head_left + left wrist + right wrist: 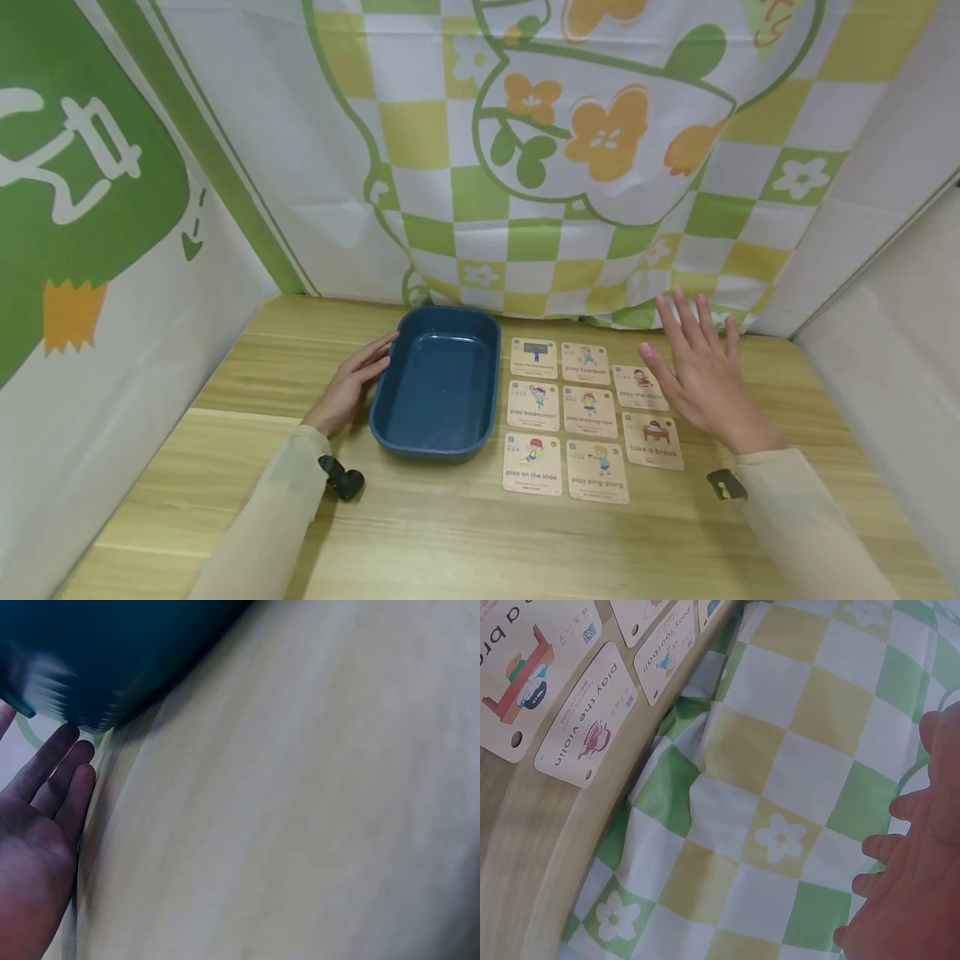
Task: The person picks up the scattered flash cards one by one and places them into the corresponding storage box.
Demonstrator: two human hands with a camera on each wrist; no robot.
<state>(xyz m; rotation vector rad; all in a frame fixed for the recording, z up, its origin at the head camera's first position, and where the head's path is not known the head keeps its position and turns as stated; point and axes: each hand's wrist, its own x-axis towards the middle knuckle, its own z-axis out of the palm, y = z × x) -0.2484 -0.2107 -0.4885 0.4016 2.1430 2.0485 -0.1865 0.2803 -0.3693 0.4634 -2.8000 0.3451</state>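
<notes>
In the head view my left hand (350,385) rests with its fingers against the left side of a dark blue plastic tray (435,454), whose inside shows nothing in it. The left wrist view has the fingers extended close to the tray's wall (112,667). My right hand (705,379) is raised with fingers spread, holding nothing, over the right edge of a group of picture cards. Nearest to it are the "play the violin" card (637,388) and the "take a break" card (654,442). Several more lie flat in rows, among them "play football" (586,364) and "play ping-pong" (597,472).
The wooden table (465,542) ends at the back against a hanging checkered cloth (555,242). A green and white printed panel (97,208) stands on the left, and a pale wall (892,333) on the right. Both wrists wear small black devices (343,479).
</notes>
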